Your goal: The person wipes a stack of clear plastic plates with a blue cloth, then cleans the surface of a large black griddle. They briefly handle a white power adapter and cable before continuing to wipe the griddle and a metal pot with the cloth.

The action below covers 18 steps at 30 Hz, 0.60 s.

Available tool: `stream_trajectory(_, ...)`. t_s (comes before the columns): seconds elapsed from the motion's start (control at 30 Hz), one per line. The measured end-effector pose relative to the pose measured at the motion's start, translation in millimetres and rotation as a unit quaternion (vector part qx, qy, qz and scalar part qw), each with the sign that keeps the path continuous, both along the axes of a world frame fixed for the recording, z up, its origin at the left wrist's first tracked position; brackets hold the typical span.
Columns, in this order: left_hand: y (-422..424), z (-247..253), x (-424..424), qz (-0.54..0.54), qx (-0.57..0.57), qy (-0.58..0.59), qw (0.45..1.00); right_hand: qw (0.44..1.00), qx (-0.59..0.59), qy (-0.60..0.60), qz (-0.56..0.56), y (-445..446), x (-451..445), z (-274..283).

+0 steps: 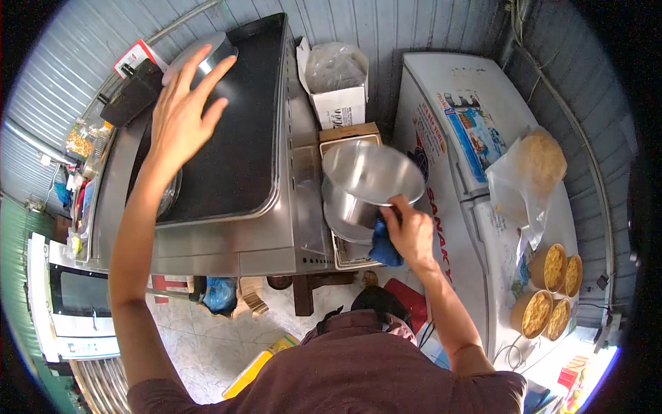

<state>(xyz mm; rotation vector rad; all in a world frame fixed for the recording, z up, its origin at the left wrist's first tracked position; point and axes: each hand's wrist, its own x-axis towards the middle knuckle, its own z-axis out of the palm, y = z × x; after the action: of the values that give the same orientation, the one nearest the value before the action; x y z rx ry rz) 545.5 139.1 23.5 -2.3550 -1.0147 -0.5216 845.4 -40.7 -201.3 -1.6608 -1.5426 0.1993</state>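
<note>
My left hand (pixel 186 114) is raised over the left side of a large black tray (pixel 232 150), its fingers spread and nothing in it. Beyond its fingertips stands a shiny round metal vessel (pixel 220 52), partly hidden by the hand. My right hand (pixel 411 230) pinches the near right rim of a stainless steel pot (pixel 351 207), with a dark blue cloth (pixel 385 243) bunched beneath the fingers. The pot tilts towards me, showing its bare inner wall. A rounded metal or clear edge shows below it, over a rectangular tray (pixel 339 253).
A stainless steel counter (pixel 222 253) carries the black tray. Behind the pot is a white carton (pixel 339 106) with plastic inside. On the right, a white refrigerator (pixel 455 155) holds a plastic bag (pixel 538 165) and several paper tubs (pixel 535 313) of yellowish food. A black box (pixel 134 93) stands far left.
</note>
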Motion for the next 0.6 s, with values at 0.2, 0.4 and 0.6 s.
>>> stream_trajectory(0.2, -147, -25, 7, -0.157, -0.369, -0.343, 0.849, 0.984, 0.165, -0.07, -0.007, -80, -14, 75)
stream_trajectory(0.4, -239, -67, -13, -0.2, -0.572, -0.619, 0.5, 0.92, 0.305, -0.184, 0.162, -160, -57, 113)
stream_trajectory(0.6, -322, -132, -120, -0.157, -0.407, -0.743, 0.508, 0.928, 0.125, -0.027, 0.349, -199, -114, 117)
